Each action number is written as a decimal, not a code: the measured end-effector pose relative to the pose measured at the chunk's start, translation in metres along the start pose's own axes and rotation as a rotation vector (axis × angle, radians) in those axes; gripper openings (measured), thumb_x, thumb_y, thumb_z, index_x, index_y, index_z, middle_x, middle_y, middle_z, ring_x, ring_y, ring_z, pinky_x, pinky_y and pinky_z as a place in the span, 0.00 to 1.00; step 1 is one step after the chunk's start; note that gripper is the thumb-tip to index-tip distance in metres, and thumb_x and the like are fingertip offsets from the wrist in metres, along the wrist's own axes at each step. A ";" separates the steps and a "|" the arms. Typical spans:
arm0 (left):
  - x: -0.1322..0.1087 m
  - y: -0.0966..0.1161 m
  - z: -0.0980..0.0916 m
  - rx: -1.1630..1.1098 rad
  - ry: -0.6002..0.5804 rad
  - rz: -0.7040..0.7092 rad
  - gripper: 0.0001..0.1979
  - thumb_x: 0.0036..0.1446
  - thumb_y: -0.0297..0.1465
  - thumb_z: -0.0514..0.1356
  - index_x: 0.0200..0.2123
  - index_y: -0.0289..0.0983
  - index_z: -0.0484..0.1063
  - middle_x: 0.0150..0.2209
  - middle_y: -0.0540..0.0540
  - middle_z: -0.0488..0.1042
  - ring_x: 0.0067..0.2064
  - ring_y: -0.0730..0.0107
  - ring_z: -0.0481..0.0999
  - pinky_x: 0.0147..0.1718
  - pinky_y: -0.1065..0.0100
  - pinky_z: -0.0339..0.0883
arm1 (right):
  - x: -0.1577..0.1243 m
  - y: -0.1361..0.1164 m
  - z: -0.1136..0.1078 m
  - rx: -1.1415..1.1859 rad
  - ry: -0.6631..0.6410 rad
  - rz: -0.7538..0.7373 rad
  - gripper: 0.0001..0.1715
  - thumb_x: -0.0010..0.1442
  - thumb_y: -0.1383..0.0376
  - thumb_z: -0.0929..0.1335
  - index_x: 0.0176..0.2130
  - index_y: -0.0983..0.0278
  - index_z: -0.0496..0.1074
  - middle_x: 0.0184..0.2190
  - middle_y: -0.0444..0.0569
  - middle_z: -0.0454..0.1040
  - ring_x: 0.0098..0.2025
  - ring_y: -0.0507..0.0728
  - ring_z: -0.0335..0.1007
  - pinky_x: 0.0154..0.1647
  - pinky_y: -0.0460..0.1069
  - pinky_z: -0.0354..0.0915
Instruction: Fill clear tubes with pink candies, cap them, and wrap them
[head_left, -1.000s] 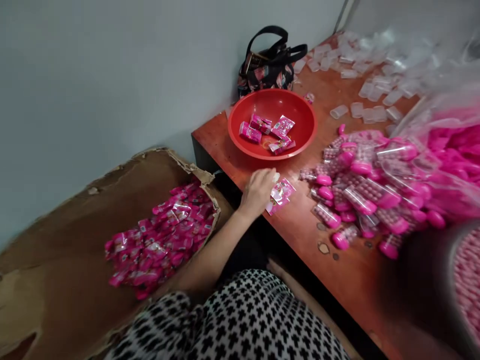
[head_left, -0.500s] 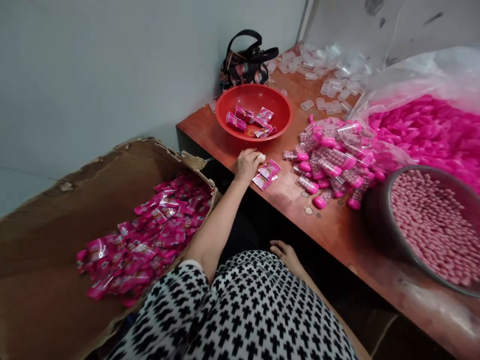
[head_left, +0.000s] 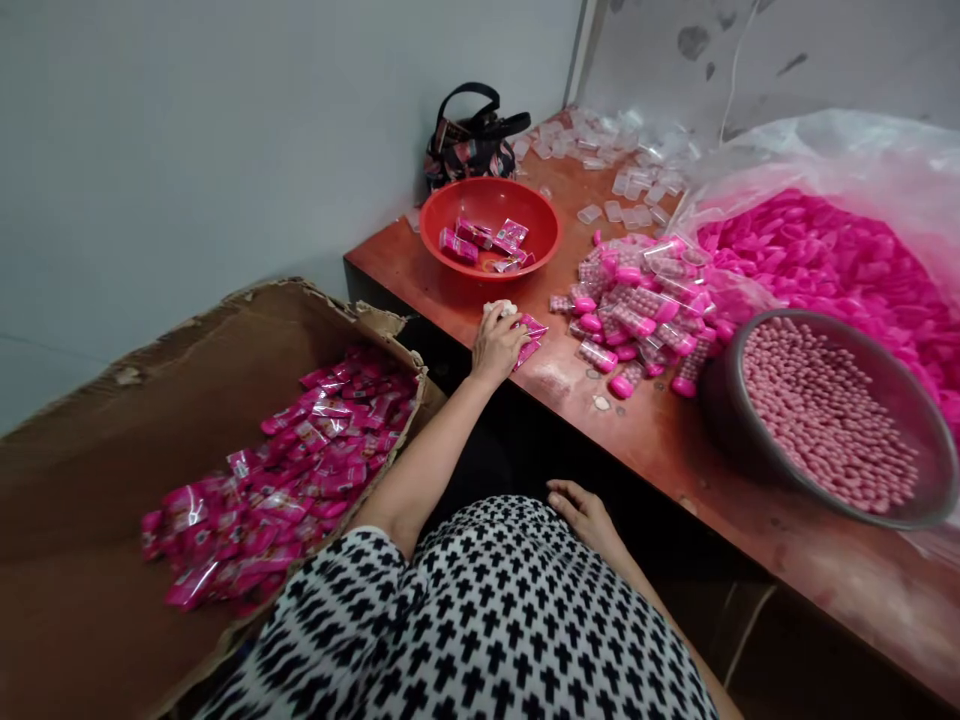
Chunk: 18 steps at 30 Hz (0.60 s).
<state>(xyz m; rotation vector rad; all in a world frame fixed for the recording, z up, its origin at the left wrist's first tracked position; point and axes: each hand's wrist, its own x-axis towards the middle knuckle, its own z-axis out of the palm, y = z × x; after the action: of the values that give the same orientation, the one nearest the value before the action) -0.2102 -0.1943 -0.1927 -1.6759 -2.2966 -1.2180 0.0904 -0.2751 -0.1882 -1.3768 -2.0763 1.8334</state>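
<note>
My left hand [head_left: 496,348] reaches over the table's front edge, its fingers slightly apart and lying over the near side of flat pink packets [head_left: 533,328]. The fingers partly cover these packets, and no firm grip shows. Just beyond the fingertips is a small crumpled white wad [head_left: 500,307]; whether the hand touches it is unclear. Low at my lap, my right hand [head_left: 586,513] rests with loosely bent fingers and holds nothing. A red bowl [head_left: 427,235] with several pink packets in it stands behind my left hand.
A cardboard box [head_left: 67,560] on the left holds many pink packets. On the table are pink-capped clear tubes [head_left: 637,305] filled with beads, a dark tub [head_left: 720,420] of pink beads, a plastic bag [head_left: 840,135] of pink pieces, clear cups [head_left: 637,185] and a handbag [head_left: 472,160].
My left hand has shifted right, from beside the white wad onto the pink packets. The view has turned slightly to the right. My right hand stays at my lap.
</note>
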 end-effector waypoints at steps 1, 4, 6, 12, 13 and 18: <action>-0.001 -0.001 0.000 -0.010 0.008 0.001 0.08 0.57 0.32 0.60 0.37 0.38 0.78 0.49 0.43 0.75 0.62 0.57 0.59 0.64 0.49 0.47 | 0.000 -0.007 -0.001 0.004 -0.026 -0.017 0.23 0.55 0.50 0.65 0.44 0.61 0.74 0.38 0.49 0.77 0.42 0.60 0.73 0.47 0.55 0.67; -0.004 0.002 -0.004 -0.046 0.068 -0.005 0.08 0.57 0.32 0.60 0.38 0.38 0.78 0.48 0.44 0.76 0.61 0.58 0.62 0.64 0.49 0.47 | 0.009 -0.037 -0.012 0.013 -0.141 -0.103 0.21 0.57 0.52 0.66 0.44 0.60 0.74 0.38 0.49 0.77 0.42 0.59 0.73 0.46 0.54 0.67; -0.008 0.009 -0.011 -0.086 0.139 -0.026 0.09 0.58 0.33 0.58 0.39 0.39 0.77 0.49 0.44 0.75 0.60 0.59 0.63 0.63 0.48 0.48 | 0.025 -0.063 -0.022 0.042 -0.155 -0.181 0.20 0.55 0.53 0.67 0.44 0.60 0.73 0.38 0.49 0.77 0.42 0.58 0.73 0.47 0.54 0.67; -0.031 0.058 -0.033 -0.325 0.175 -0.096 0.11 0.60 0.35 0.57 0.42 0.40 0.77 0.49 0.44 0.76 0.54 0.63 0.71 0.57 0.55 0.63 | 0.106 -0.130 -0.042 0.394 0.127 -0.381 0.32 0.50 0.51 0.71 0.51 0.58 0.63 0.41 0.48 0.73 0.41 0.55 0.72 0.41 0.51 0.69; -0.035 0.064 -0.035 -0.389 0.155 -0.133 0.11 0.59 0.35 0.58 0.42 0.40 0.77 0.48 0.44 0.76 0.52 0.63 0.73 0.56 0.56 0.64 | 0.116 -0.136 -0.044 0.417 0.138 -0.399 0.32 0.49 0.52 0.72 0.50 0.59 0.62 0.36 0.45 0.73 0.37 0.53 0.71 0.39 0.49 0.68; -0.049 0.072 -0.041 -0.968 0.020 -0.608 0.25 0.49 0.44 0.65 0.48 0.37 0.73 0.44 0.41 0.77 0.42 0.62 0.78 0.44 0.60 0.72 | 0.133 -0.144 -0.057 0.423 0.075 -0.387 0.28 0.45 0.57 0.74 0.43 0.61 0.65 0.23 0.36 0.66 0.24 0.47 0.63 0.28 0.44 0.62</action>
<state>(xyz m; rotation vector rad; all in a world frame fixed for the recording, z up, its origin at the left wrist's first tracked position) -0.1470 -0.2509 -0.1473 -1.0113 -2.4315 -2.7703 -0.0395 -0.1334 -0.1198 -0.8560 -1.6401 1.8667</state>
